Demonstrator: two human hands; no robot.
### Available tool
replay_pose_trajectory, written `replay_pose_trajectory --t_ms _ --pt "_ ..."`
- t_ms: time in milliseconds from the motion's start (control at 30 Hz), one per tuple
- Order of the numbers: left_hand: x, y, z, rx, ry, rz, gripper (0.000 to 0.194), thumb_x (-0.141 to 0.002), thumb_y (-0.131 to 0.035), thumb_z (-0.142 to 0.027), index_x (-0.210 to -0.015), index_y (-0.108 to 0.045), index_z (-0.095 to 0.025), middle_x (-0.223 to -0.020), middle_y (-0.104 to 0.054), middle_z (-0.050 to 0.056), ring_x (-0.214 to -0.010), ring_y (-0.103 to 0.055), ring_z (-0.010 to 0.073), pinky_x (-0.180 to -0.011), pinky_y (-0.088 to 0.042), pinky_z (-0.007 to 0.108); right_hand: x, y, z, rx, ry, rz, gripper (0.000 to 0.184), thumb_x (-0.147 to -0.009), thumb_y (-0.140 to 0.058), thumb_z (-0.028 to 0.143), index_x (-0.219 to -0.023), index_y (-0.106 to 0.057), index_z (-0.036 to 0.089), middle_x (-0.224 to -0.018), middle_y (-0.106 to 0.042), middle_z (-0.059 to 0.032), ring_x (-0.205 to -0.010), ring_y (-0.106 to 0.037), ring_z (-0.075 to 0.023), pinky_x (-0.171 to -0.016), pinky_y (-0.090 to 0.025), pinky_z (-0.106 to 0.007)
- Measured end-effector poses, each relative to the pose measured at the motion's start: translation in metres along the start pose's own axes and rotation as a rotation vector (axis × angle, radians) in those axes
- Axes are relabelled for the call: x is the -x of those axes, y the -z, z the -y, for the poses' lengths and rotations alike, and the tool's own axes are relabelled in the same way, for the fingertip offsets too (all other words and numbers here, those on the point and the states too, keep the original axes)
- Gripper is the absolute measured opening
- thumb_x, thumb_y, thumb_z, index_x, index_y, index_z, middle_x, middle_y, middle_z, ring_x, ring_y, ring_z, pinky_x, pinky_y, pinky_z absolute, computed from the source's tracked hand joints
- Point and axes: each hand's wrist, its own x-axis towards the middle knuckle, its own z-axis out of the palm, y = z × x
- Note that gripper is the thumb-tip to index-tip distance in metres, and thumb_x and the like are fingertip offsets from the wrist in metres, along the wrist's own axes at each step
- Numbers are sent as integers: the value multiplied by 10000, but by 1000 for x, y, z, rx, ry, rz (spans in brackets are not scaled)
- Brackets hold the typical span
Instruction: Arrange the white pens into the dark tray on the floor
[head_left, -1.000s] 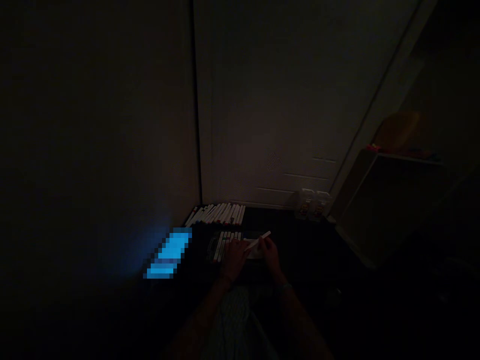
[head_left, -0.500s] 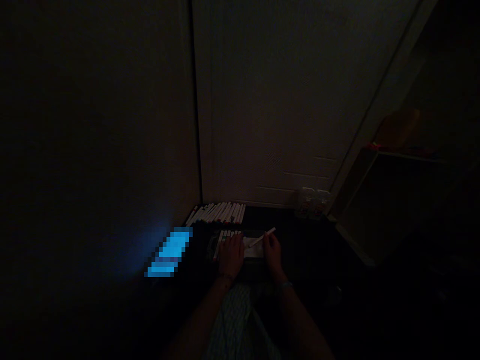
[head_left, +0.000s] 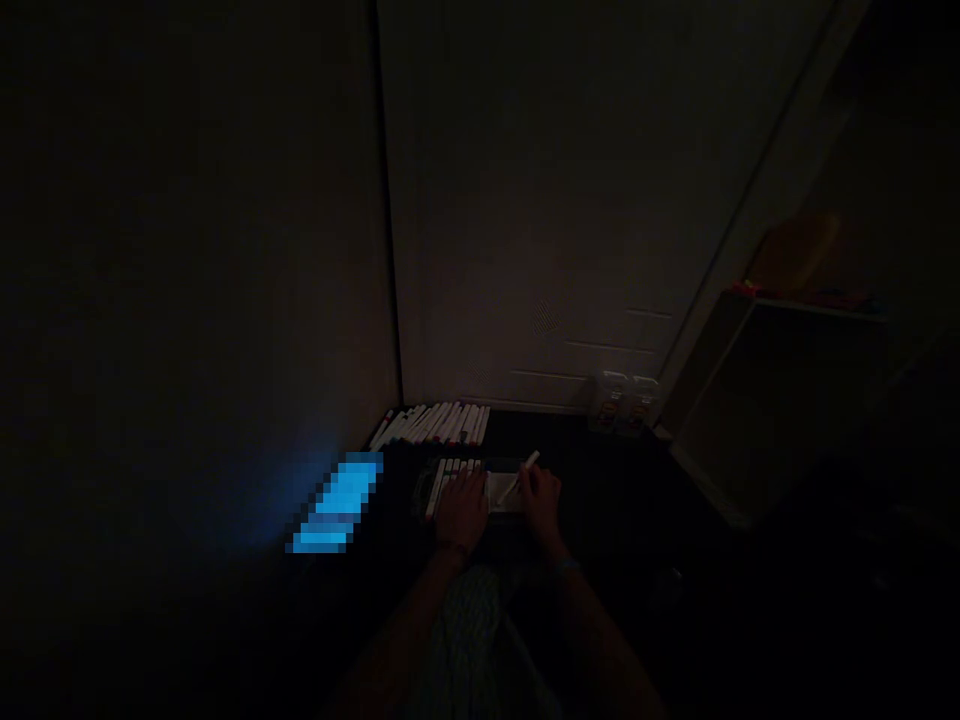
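My right hand (head_left: 543, 498) pinches a white marker (head_left: 533, 459), which tilts up to the right over a clear case (head_left: 513, 518). My left hand (head_left: 462, 514) lies flat, fingers stretched, across the left part of that case. From under its fingers stick out several white markers (head_left: 437, 487) standing side by side. Between my hands shows the pale inside of the case. Dim light blurs the marker's lower end and the case's edges.
A long row of loose white markers (head_left: 439, 424) lies at the back left of the dark table (head_left: 600, 490). Two clear packages (head_left: 625, 405) stand against the wall at the back right. A glowing blue, blurred-out screen (head_left: 337, 503) is at the left, and a shelf unit (head_left: 720, 400) at the right.
My right hand has shifted slightly left with the marker, which now stands steeper. My left hand stays on the case.
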Motion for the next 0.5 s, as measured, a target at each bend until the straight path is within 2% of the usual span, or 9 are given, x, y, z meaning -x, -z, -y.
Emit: replay_pose_trajectory --t_ms 167,500 --pt "0 -1 0 18 4 43 450 -819 -370 -199 -1260 -455 -236 -1361 -421 8 -1271 -332 204 -1054 -247 401 0 -5 0 73 80 122 398 -912 -308 444 -877 -624 205 -831 -642 -33 -838 -532 -151 -829 -249 -291" --pt "-2 -1 0 45 -12 15 414 -825 -379 -196 -1219 -499 -244 -1333 -457 12 -1251 -366 199 -1029 -279 395 0 3 8 91 139 155 332 -897 -382 412 -814 -620 195 -795 -636 -32 -827 -543 -144 -823 -269 -277"
